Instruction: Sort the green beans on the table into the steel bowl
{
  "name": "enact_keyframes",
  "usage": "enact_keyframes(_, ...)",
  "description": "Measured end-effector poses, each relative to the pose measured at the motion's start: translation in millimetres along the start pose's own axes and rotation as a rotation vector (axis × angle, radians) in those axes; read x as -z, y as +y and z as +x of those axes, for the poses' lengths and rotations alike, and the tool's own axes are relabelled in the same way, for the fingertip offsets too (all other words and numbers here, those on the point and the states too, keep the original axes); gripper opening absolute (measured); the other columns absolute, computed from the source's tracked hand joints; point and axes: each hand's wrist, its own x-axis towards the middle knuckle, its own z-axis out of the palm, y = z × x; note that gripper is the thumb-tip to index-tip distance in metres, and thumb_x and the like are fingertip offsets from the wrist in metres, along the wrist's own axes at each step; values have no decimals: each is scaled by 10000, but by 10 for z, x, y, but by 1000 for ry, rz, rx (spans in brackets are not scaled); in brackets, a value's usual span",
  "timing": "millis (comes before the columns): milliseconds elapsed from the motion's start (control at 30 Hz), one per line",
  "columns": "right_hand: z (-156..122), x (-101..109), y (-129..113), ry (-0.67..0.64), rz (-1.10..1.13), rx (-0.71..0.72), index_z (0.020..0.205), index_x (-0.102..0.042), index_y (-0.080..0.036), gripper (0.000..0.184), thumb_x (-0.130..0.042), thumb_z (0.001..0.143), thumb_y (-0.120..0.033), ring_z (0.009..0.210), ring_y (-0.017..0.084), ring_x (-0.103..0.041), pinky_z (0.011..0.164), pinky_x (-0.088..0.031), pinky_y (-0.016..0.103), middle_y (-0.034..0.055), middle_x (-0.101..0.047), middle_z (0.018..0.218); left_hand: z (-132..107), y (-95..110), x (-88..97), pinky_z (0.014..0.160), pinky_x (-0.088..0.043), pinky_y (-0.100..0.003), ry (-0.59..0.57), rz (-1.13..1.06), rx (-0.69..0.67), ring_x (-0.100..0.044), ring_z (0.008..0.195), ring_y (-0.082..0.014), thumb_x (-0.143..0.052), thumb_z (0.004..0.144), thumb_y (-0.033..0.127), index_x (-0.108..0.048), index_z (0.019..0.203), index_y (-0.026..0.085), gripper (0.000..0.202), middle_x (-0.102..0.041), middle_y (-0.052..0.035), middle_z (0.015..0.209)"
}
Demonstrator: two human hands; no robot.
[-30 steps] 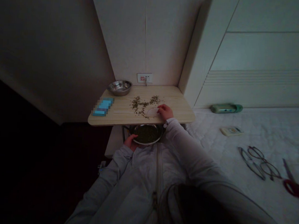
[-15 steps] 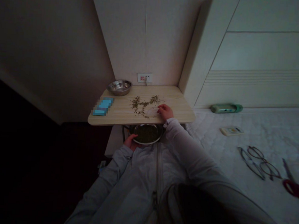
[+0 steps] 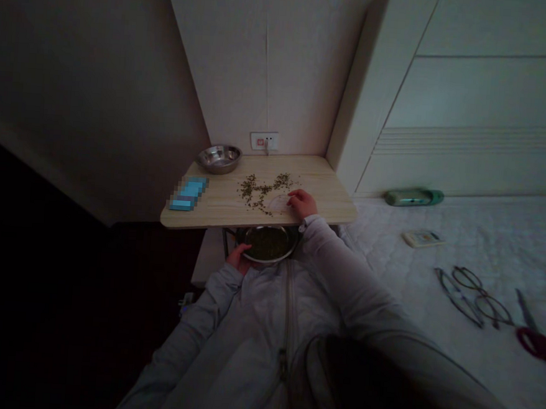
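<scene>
Wood tabletop: steel bowl, blurred blue item, scattered herbs.

Subject wears a pale grey long-sleeved zip jacket, soft fabric with faint quilted puckering across the chest, dim light limiting detail. Centre-front zipper runs vertically in a darker tone, with a small pull visible low on the tape. Left sleeve and right sleeve are the same grey, loose along the forearm and gathered at the cuffs, which end at the wrists; left hand and right hand are bare.
</scene>
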Motion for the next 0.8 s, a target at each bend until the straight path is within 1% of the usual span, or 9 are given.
enact_keyframes(167, -5, -2, 10, 12, -2, 1, 720, -508, -176, 207, -386, 557, -212, 515, 69, -455, 585, -378, 228, -47, -525, 522, -7, -1, -10, 611, -424, -333, -5, -19, -3, -535, 728, -188, -381, 616, 116, -416, 1001, 86, 388, -596, -73, 764)
enact_keyframes(467, 6, -14, 30, 24, -3, -4, 722, -510, -181, 207, -387, 560, -217, 512, 70, -460, 578, -381, 229, -49, -528, 519, 22, 0, 18, 543, -428, -310, -11, 17, -8, -535, 712, -192, -381, 617, 127, -451, 954, 85, 347, -597, -75, 741)
enact_keyframes(800, 5, -18, 24, 31, 9, -7, 716, -510, -182, 202, -387, 559, -216, 513, 68, -464, 587, -383, 227, -51, -522, 516, 22, -7, 19, 572, -427, -315, -10, -4, -16, -536, 715, -189, -390, 607, 117, -465, 936, 88, 339, -600, -69, 724)
